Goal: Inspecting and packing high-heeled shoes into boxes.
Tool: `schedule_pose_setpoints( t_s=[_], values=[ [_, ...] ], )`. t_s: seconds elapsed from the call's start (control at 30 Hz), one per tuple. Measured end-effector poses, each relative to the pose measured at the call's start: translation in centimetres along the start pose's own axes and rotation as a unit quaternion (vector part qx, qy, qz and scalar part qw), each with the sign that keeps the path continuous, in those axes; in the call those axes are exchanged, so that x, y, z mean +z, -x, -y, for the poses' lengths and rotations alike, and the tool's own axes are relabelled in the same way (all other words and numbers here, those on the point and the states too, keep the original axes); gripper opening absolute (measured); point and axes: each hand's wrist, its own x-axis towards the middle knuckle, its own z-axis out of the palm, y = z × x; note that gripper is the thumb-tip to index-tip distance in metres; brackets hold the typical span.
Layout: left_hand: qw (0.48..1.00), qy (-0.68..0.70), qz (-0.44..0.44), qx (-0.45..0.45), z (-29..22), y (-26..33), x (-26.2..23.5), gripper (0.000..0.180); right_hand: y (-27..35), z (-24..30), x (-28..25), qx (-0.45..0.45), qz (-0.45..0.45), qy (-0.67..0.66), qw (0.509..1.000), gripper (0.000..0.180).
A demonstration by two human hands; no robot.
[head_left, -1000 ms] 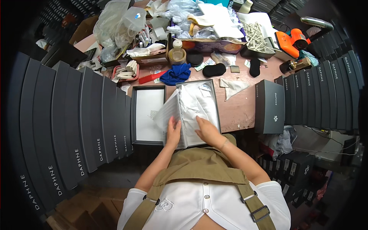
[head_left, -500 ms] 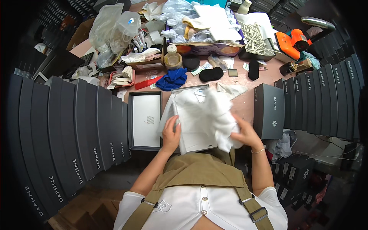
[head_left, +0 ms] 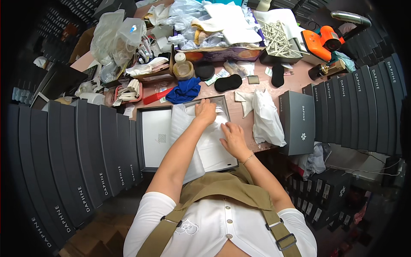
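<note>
White tissue paper (head_left: 209, 141) lies folded inside the open grey box (head_left: 222, 165) at the near edge of the pink surface (head_left: 257, 92), the box lid (head_left: 156, 132) just left of it. Left hand (head_left: 205, 112) presses flat at the far end; right hand (head_left: 233, 137) rests spread on the middle, gripping nothing. It looks light, soft and easily torn; best taken by the edges. A white bag (head_left: 266, 118) lies right.

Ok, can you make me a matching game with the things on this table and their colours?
Things:
1. cloth
2. tool
3. bag
4. eye mask

Colours:
A. white
B. black
C. blue
D. orange

Pairs: 1-C, 2-D, 3-A, 4-B
</note>
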Motion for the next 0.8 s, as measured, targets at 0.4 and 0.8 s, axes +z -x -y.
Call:
schedule_pose_setpoints(
  t_s=[0.4, 0.8],
  values=[
    [0.514, 0.826, -0.125, -0.194, -1.7, 16.5, 3.4, 0.027, -2.4, -1.4, 1.1, 0.100, -0.082, -0.094, 0.987, 0.026],
    [0.787, 0.605, -0.079, -0.089, 1.0, 18.3, 5.0, 0.082, 5.0, -4.7, -2.6, 0.364, -0.203, -0.705, 0.573, 0.035]
  ],
)
